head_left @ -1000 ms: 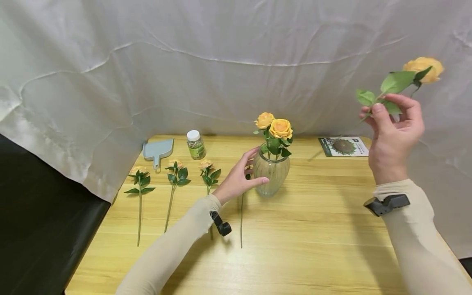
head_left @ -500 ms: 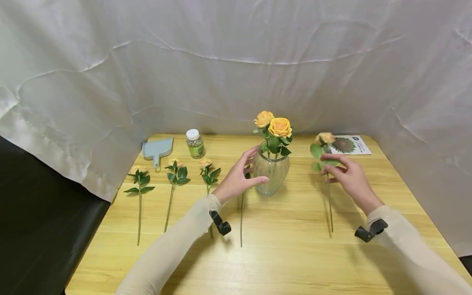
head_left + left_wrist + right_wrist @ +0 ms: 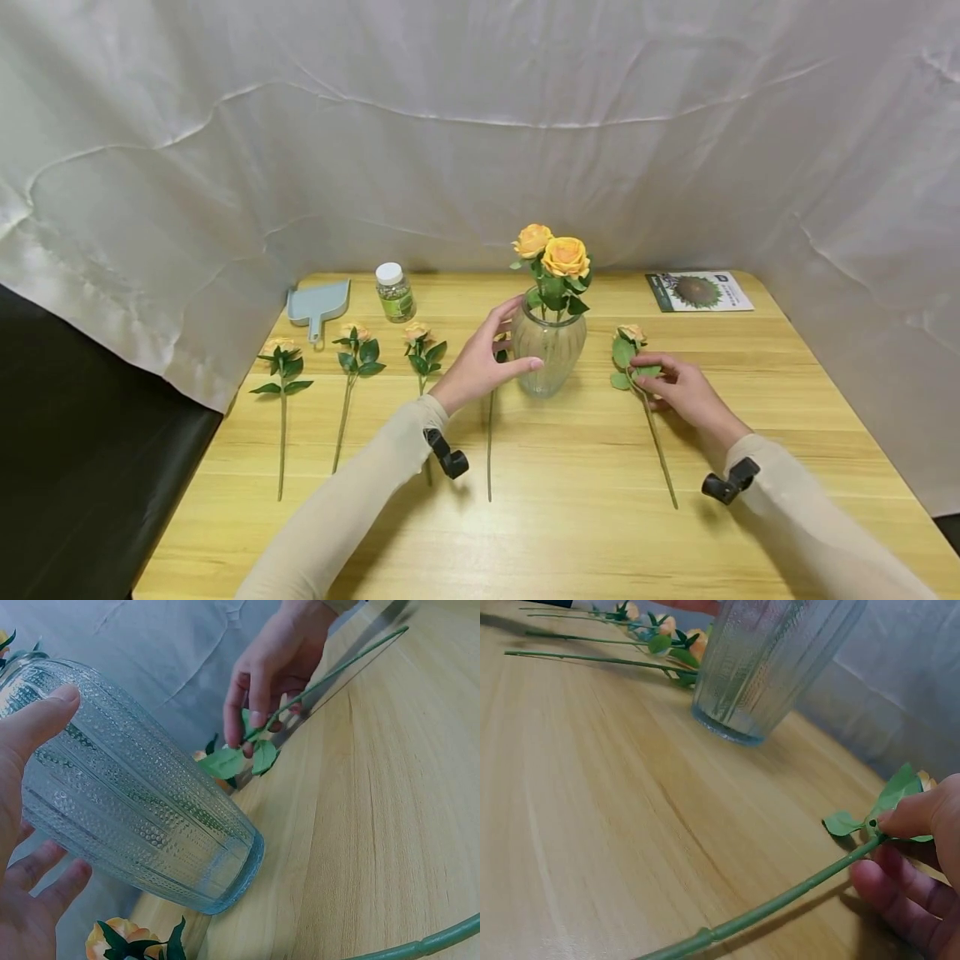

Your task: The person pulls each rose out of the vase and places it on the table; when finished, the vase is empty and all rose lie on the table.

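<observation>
Slanting left, the right hand's [image 3: 684, 392] rose [image 3: 795, 889] points its bloom [image 3: 632, 333] away.

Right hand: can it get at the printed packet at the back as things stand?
Likely yes: nothing visible stands between the right hand and the printed packet. But that hand pinches a yellow rose, so it would probably need to let go first.

The left sleeve [image 3: 348, 504] and right sleeve [image 3: 817, 529] are plain cream, long, closely fitted and faintly creased near the cuffs [image 3: 433, 410]. Over the fabric a left camera [image 3: 447, 455] and a right camera [image 3: 732, 482] are worn, each black and formed of two joined blocks.
</observation>
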The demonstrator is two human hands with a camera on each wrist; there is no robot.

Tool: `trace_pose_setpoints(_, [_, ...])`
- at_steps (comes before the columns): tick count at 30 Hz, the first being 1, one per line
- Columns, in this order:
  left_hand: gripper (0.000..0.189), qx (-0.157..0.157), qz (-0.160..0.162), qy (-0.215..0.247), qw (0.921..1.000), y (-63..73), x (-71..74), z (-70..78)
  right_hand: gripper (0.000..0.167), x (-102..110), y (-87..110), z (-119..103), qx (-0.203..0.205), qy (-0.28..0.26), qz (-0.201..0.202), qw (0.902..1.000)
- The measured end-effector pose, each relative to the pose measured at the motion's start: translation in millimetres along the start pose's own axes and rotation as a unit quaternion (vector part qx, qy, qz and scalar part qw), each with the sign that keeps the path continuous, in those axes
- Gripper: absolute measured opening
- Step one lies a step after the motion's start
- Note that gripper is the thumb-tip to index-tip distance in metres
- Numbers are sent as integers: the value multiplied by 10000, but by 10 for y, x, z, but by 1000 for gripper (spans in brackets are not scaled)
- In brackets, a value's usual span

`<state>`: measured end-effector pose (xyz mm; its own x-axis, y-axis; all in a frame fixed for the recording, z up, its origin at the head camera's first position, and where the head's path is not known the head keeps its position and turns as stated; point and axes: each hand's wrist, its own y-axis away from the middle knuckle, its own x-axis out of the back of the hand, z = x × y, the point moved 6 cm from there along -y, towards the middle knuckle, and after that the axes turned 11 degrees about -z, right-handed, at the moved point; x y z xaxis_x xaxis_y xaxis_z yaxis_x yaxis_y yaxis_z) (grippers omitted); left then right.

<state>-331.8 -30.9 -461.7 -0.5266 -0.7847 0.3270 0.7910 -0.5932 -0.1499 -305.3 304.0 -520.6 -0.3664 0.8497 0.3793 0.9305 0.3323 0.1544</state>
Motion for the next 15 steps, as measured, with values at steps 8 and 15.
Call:
trace_pose_setpoints(8, [98, -3, -20, -24, 10000, -5, -2, 1, 51, -11, -64, 61, -120, -251, 107, 9996])
trace_pose_setpoints(15, [95, -76, -37, -141, 9999, 13, -4, 32, 47, -89, -174, -13, 94, -367, 83, 9992])
